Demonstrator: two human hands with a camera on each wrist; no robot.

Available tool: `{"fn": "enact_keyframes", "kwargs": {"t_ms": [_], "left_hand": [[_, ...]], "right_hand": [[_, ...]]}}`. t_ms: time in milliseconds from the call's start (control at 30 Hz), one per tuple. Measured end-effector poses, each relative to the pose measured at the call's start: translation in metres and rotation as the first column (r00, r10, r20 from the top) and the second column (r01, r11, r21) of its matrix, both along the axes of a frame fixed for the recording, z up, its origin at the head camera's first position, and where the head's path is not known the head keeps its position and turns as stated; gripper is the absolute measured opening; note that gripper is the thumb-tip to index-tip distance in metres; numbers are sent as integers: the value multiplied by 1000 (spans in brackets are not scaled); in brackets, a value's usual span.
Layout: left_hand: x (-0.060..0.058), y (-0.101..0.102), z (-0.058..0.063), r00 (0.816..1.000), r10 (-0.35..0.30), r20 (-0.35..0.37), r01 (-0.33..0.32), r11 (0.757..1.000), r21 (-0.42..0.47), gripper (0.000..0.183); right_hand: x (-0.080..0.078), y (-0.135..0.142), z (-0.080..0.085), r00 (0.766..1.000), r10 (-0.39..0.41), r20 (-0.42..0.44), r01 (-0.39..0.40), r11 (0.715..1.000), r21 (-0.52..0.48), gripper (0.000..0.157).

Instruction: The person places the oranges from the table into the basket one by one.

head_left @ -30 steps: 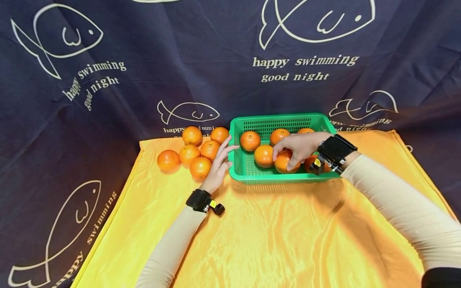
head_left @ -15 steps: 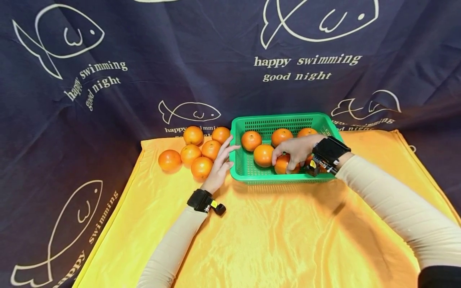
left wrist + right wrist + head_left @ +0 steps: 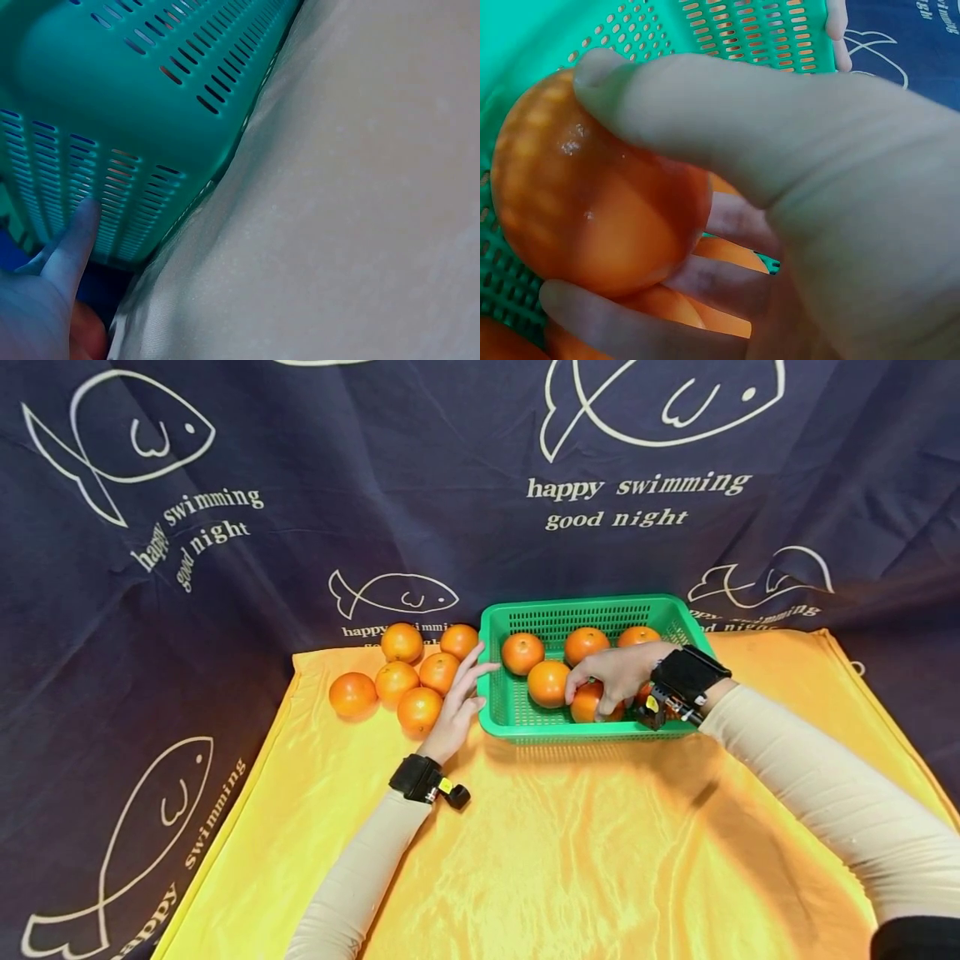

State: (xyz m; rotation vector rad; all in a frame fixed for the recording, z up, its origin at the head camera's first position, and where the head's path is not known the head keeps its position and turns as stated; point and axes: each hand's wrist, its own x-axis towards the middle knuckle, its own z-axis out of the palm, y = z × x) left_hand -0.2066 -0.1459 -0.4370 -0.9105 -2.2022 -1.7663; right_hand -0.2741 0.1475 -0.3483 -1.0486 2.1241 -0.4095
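A green plastic basket (image 3: 577,730) with slotted walls holds several oranges. Inside it, near the front wall, my right hand (image 3: 618,672) grips an orange (image 3: 592,705). In the right wrist view the thumb lies over that orange (image 3: 604,202) and the fingers curl beneath it. An orange (image 3: 549,683) sits just left of this hand, and more lie behind it. At the basket's left end my left hand (image 3: 453,714) rests with straight fingers. The left wrist view shows its fingertip against the slotted wall (image 3: 112,82).
Several loose oranges (image 3: 397,682) lie on the yellow cloth (image 3: 540,843) to the left of my left hand. A dark blue curtain (image 3: 420,468) printed with fish hangs close behind the basket.
My right hand and its orange have sunk slightly lower and a little left in the basket over the last second. In the last half second both hands stay still.
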Motion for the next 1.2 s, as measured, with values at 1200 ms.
{"fn": "enact_keyframes", "kwargs": {"t_ms": [1200], "left_hand": [[1,0,1,1000,4,19,-3,1000,-10,54]], "right_hand": [[3,11,45,981,-65,-182,50,995,-85,51]]}}
